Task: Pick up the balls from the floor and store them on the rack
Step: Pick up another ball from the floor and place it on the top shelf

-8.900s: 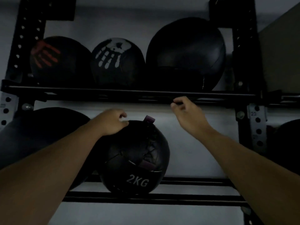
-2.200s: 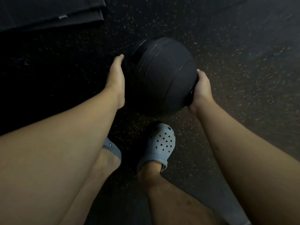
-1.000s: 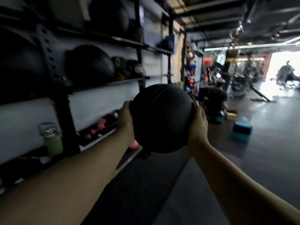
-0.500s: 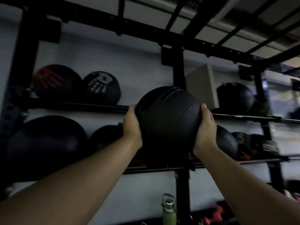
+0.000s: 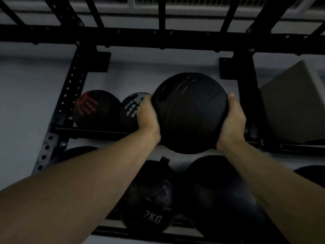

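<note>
I hold a large black ball (image 5: 189, 112) with faint grooves up at the level of the black rack's upper shelf (image 5: 91, 132). My left hand (image 5: 147, 118) presses its left side and my right hand (image 5: 233, 120) presses its right side. The ball hangs in front of the open right part of that shelf, between a ball with a white handprint (image 5: 130, 110) and the right upright post (image 5: 249, 95). Whether it touches the shelf rail is hidden by the ball itself.
A ball with a red handprint (image 5: 95, 108) sits at the shelf's left end. On the lower shelf lie a ball marked 2KG (image 5: 149, 198) and a bigger dark ball (image 5: 219, 194). A grey box (image 5: 295, 103) stands right of the post. Black crossbars (image 5: 158, 39) run overhead.
Over the last second I turned from the gym aisle to face the rack and raised the ball from chest height up to the upper shelf, closer to the rack.
</note>
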A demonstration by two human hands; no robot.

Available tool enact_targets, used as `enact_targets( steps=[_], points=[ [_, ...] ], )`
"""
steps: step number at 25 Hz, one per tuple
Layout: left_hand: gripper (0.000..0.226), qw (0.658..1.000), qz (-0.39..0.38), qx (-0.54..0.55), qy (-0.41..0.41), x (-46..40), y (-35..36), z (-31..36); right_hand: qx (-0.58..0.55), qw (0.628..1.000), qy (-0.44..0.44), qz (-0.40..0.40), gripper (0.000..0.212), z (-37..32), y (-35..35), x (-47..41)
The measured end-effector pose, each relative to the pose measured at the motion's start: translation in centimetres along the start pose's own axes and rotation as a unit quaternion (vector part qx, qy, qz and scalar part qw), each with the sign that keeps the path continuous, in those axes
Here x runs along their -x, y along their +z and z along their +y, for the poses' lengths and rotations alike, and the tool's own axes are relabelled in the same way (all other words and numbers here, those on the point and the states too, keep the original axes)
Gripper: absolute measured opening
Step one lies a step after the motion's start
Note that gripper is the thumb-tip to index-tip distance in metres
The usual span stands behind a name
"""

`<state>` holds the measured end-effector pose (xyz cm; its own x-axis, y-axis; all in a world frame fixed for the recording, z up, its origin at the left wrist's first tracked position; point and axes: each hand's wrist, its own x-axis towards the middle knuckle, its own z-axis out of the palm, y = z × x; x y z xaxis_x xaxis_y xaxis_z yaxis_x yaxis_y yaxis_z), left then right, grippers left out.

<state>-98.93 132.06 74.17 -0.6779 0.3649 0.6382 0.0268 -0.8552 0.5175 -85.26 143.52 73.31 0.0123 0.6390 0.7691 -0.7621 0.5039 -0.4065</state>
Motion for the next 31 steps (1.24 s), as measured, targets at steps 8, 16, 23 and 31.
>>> enact_targets(
  steps=[8,16,23,31],
  points=[
    [0.048,0.996,0.054,-0.016,0.063,-13.1,6.2,-9.3,-0.043,0.998,-0.013,-0.045,0.041,9.2,-1.7,-17.1],
    [0.027,0.975,0.022,-0.1,0.199,-21.2,7.5,-13.5,0.062,0.979,-0.185,-0.061,0.028,15.9,-1.0,-23.6],
    [0.016,0.864,-0.002,-0.317,0.391,-25.7,7.4,-14.7,0.234,0.932,-0.249,-0.123,0.034,17.9,0.6,-27.0],
    [0.065,0.805,-0.117,-0.488,0.316,-27.9,4.9,-19.5,0.355,0.905,-0.133,-0.195,0.068,22.0,-0.1,-27.8]
  ],
)
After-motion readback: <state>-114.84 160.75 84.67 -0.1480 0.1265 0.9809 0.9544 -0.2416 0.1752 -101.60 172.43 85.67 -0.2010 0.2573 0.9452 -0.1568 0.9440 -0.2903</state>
